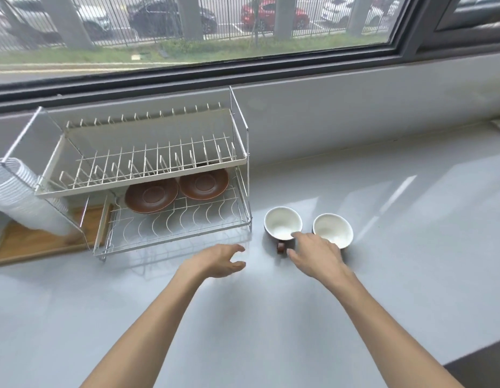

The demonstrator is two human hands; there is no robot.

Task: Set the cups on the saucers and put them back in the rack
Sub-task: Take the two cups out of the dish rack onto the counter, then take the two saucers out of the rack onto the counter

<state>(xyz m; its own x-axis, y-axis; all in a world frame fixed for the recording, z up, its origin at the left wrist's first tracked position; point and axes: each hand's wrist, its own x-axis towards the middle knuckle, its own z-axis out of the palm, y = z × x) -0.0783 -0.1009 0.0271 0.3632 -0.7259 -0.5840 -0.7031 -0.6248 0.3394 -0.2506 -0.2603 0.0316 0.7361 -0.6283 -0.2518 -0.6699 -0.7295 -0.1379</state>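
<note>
While two brown saucers (151, 195) (204, 184) lie on the lower shelf of the wire rack (170, 219), both cups (283, 223) (332, 230) stand on the grey table (397, 247) just right of it. The right hand (317, 254) reaches over the nearer cup's handle, fingers spread, holding nothing. The left hand (218, 260) hovers, fingers wide and empty, before the rack. Stacked white cups (25, 197) on a wooden tray (41, 242) sit left of the rack.
</note>
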